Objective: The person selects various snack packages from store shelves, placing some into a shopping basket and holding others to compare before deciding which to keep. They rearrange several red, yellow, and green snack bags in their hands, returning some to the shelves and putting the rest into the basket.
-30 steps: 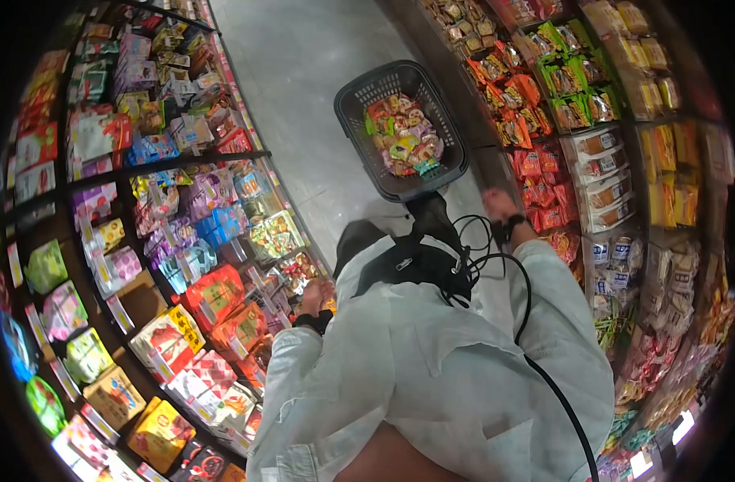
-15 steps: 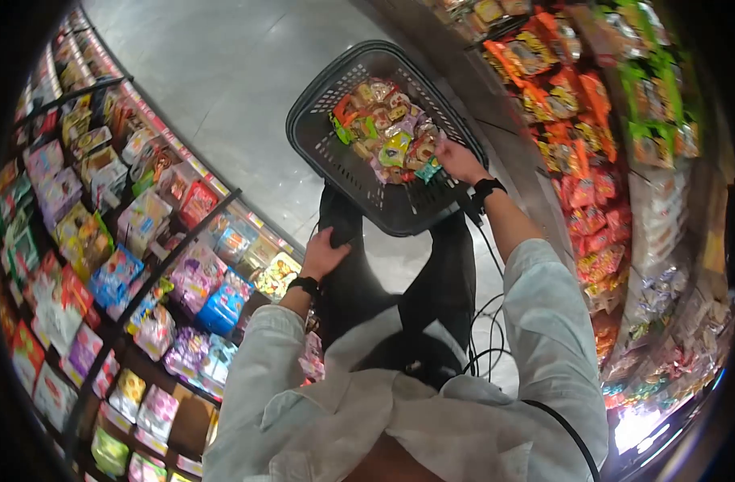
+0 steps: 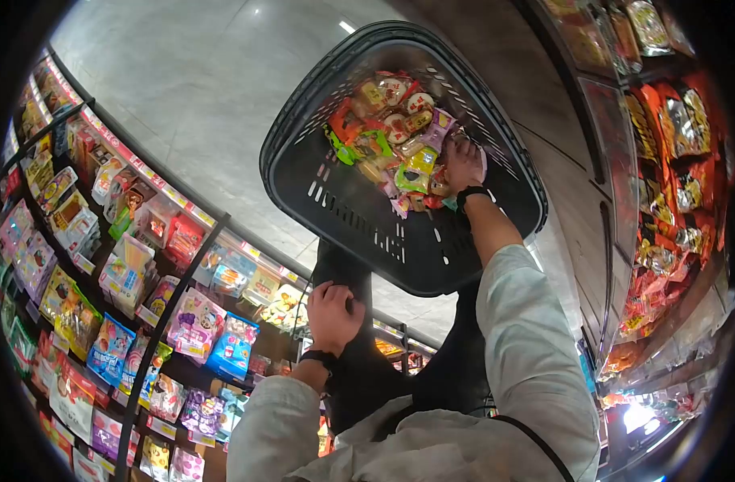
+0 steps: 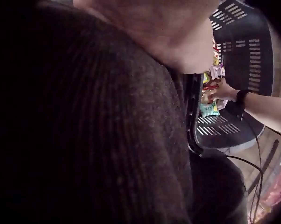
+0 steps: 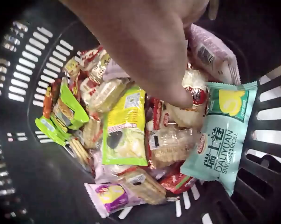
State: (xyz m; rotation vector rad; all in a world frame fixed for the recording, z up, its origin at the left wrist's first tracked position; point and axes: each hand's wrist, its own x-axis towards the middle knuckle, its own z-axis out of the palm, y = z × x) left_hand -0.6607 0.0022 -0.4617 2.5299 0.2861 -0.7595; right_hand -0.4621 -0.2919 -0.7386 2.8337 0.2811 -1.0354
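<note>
Wrapped snacks lie piled in a black basket (image 3: 343,217), among them a yellow-green packet (image 5: 126,128), a teal swiss roll packet (image 5: 220,135) and a purple-pink one (image 5: 114,197). My right hand (image 3: 464,165) is down inside the basket at the right of the pile. In the right wrist view the thumb of this hand (image 5: 145,46) touches clear-wrapped snacks beside a pale pink packet (image 5: 213,52); its other fingertips are mostly hidden, so a grip cannot be told. My left hand (image 3: 335,316) rests on the left knee, fingers loosely bent, holding nothing.
Shelves of bagged sweets (image 3: 198,321) run along the left. On the right, shelves hold orange and red packets (image 3: 689,132). Grey floor (image 3: 190,88) extends beyond the basket. A black cable (image 4: 252,161) hangs by the right arm.
The view has come down closer to the basket. My right hand has gone from beside the basket into the snacks, and my left hand has moved from near the shelf to the knee.
</note>
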